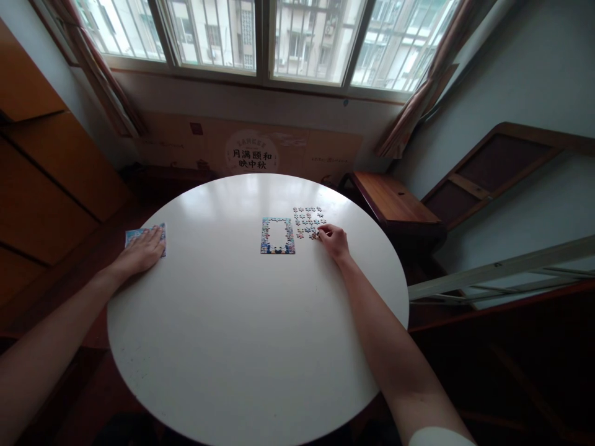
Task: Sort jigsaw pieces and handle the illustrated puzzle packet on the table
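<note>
Two hands: both lay on the round white table (232, 347), arms stretched out from the near edge.
Left hand (142, 251): it rested palm down, fingers flat and spread, on a printed card (134, 236) at the table's far left edge; it pressed the card rather than gripping it.
Right hand (333, 240): it was curled, knuckles up, fingertips drawn together at the near corner of the loose puzzle pieces (308, 222); whether a piece was pinched could not be told at that size.
Puzzle frame (277, 236): an assembled rectangular border with a bare middle lay just left of the loose pieces, near the right hand and well apart from the left.
Open room: most of the tabletop toward the person was bare white surface, also between the card and the frame.
Edges: the card overhung or met the left rim; the pieces sat well in from the right rim.
Surroundings: a wooden bench (395, 204) stood beyond the table on the right, a window (260, 37) with curtains behind, a lettered cardboard panel (251, 153) under the sill, and wooden cabinets (41, 173) on the left.
</note>
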The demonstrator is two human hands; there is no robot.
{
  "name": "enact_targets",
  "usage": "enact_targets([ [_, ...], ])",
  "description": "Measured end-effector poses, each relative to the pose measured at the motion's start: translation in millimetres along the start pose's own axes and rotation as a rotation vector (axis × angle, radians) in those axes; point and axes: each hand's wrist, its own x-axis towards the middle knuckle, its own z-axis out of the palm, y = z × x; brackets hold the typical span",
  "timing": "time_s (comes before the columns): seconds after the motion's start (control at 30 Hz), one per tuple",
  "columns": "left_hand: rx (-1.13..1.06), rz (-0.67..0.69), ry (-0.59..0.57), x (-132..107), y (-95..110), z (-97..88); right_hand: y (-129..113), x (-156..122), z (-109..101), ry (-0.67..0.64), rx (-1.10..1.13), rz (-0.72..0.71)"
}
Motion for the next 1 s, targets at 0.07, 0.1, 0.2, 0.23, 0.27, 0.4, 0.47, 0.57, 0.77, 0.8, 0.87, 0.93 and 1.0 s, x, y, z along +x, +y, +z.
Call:
enact_targets([
  [0.07, 0.192, -0.073, -0.063, -2.2, 11.7, 3.1, 0.7, 0.4, 0.2, 0.000, 0.005, 0.006],
  [0.1, 0.226, -0.056, -0.096, -4.8, 20.3, 6.2, 0.9, 0.6, 0.1, 0.000, 0.005, 0.007],
  [0.2, 0.259, 0.045, -0.141, -22.3, 57.4, 23.3, 0.6, 0.8, -0.7, -0.001, -0.003, -0.001],
  [0.23, 0.264, 0.090, -0.155, -31.9, 72.8, 30.7, 0.5, 0.8, -0.9, 0.001, -0.007, -0.006],
  [0.27, 0.273, 0.150, -0.170, -43.2, 88.8, 38.1, 0.4, 0.8, -1.2, 0.002, -0.011, -0.011],
  [0.4, 0.359, 0.487, -0.172, -89.3, 143.4, 59.0, 0.1, 0.7, -2.0, 0.006, -0.024, -0.029],
  [0.47, 0.358, 0.565, -0.178, -100.0, 153.4, 60.7, -0.2, 0.4, -2.3, 0.008, -0.028, -0.031],
  [0.57, 0.380, 0.525, -0.200, -88.5, 138.2, 54.4, -1.0, -0.3, -2.8, 0.007, -0.024, -0.026],
  [0.77, 0.405, 0.232, -0.153, -10.5, 58.2, 30.4, -1.6, -1.0, -2.1, 0.006, -0.017, -0.013],
  [0.8, 0.394, 0.178, -0.147, 1.3, 48.6, 27.2, -1.5, -0.9, -1.9, 0.006, -0.018, -0.013],
  [0.87, 0.370, 0.094, -0.141, 18.9, 37.6, 23.3, -1.2, -0.8, -1.5, 0.004, -0.019, -0.016],
  [0.93, 0.353, 0.024, -0.132, 27.4, 37.7, 22.7, -0.7, -0.6, -1.3, 0.000, -0.022, -0.023],
  [1.0, 0.332, 0.007, -0.129, 27.4, 45.9, 23.2, -0.2, -0.4, -1.2, -0.002, -0.024, -0.029],
])
